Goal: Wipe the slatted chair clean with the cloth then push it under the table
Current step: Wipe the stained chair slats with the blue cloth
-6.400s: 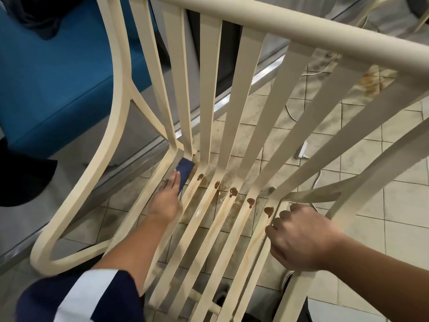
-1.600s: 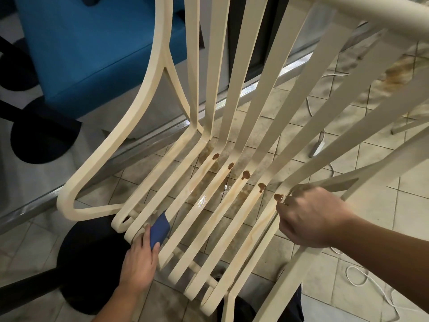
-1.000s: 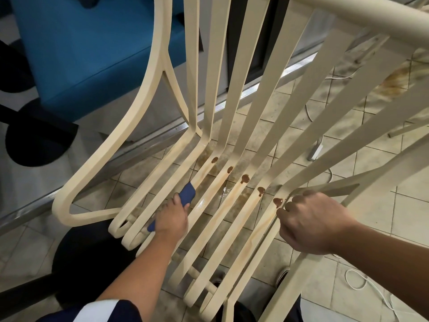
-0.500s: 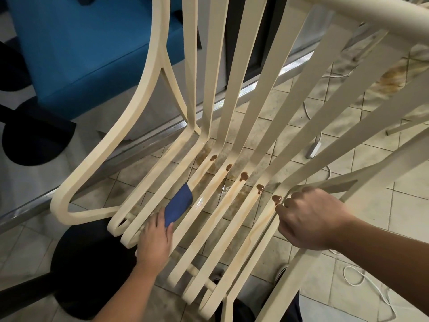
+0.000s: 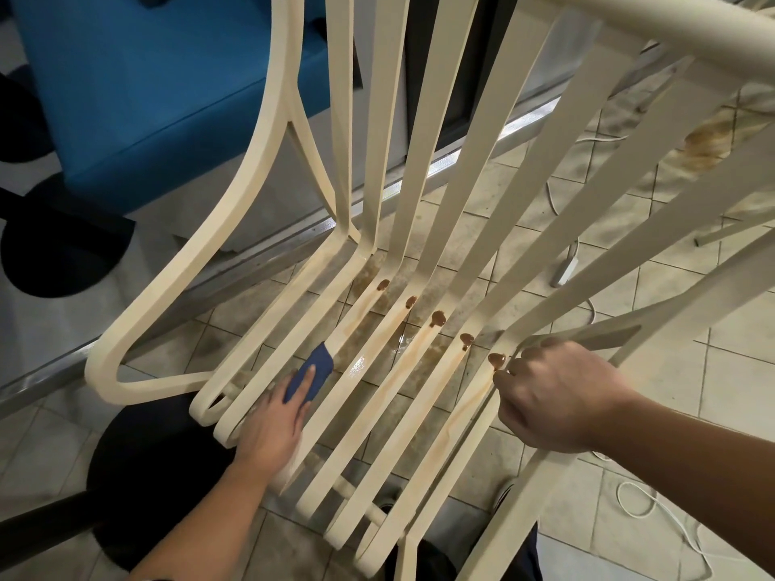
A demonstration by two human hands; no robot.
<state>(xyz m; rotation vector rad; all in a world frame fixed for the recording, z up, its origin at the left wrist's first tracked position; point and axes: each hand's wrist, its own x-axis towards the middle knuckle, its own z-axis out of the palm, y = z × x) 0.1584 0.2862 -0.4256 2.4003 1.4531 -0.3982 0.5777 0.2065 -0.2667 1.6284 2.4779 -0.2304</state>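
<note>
Starting at the far left of the tiled floor (image 5: 734, 371): blue upholstered seat (image 5: 138, 98) over a black round base (image 5: 54, 245), with a metal track (image 5: 42, 371) crossing the tiles behind.

Standing next on those tiles, cream slatted chair (image 5: 180, 253), its back slats fanning up and away.

Pressing down near the front edge of the chair seat, left grip (image 5: 272, 425), fingers straight and close together, laid flat on the blue cloth (image 5: 312, 371) rather than curled round it. Resting on a left-hand seat slat, that cloth, just below the brown streak that leads up to the leftmost of five brown blobs (image 5: 438, 318) along the back edge of the seat.

Against half a second ago: hardly shifted along the slat, yet covered further by the fingers, with less blue showing past the fingertips. Against a second ago: drawn back a little toward the front edge. Against the frame before that: farther up from the slat ends. All five blobs unwiped, as before.

Clamped on the right side rail of the seat, right grip (image 5: 557, 400), fingers curled round the wood, knuckles just beside the rightmost blob; same hold as in every earlier frame.

Trailing over the tiles at the right edge, white cable (image 5: 654, 509).
</note>
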